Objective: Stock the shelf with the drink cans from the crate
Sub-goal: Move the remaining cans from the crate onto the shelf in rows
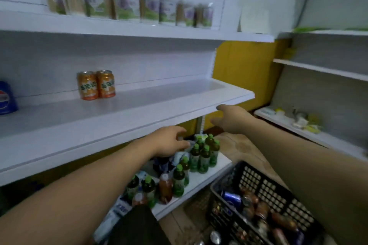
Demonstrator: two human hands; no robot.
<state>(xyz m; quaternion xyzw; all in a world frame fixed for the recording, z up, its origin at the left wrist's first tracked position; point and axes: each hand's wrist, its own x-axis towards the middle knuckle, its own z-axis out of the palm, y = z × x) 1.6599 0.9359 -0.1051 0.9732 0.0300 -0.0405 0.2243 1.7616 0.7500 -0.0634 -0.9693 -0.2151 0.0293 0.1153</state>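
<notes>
White middle shelf (139, 109) carrying two orange cans (96, 85) | both grips, left hand (169, 141) and right hand (233, 119), hanging wide, holding nothing | remaining cans lying in black crate (264, 189), awaiting pickup.

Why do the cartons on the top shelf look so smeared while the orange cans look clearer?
In the head view, motion blur doubles the cartons; the orange cans nearer the centre stay sharper. The wide lens bends the shelf edge, the light is dim and bluish, and the crate below is soft.
</notes>
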